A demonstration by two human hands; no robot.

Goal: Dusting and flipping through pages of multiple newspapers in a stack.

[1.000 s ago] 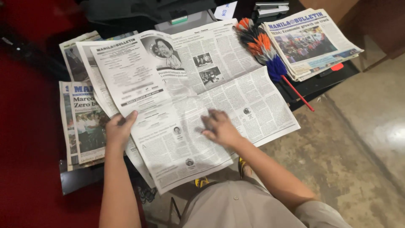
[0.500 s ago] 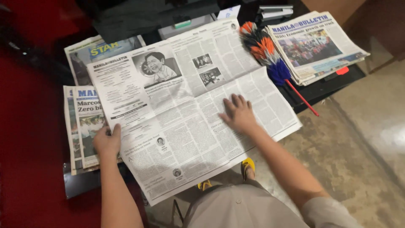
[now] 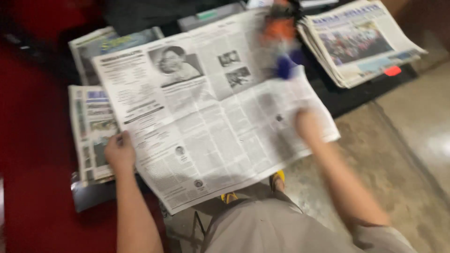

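A wide open newspaper (image 3: 211, 117) lies spread across a low dark table (image 3: 349, 100), with its near edge hanging over the front. My left hand (image 3: 119, 152) grips the sheet's left edge, thumb on top. My right hand (image 3: 307, 124) is motion-blurred over the right page, close to its right edge. Whether its fingers pinch the paper is unclear. A multicoloured feather duster (image 3: 281, 47) with a blue collar lies blurred at the sheet's far right corner.
A thick stack of newspapers (image 3: 361, 42) sits at the table's far right. More folded newspapers (image 3: 89, 126) lie under the open sheet on the left. Red flooring (image 3: 33, 140) is to the left and a concrete floor (image 3: 403, 154) to the right. My yellow footwear (image 3: 279, 177) shows below the table.
My left hand slid from the page to its left edge and took hold. My right hand swept right across the page toward its right edge. The view has moved closer.
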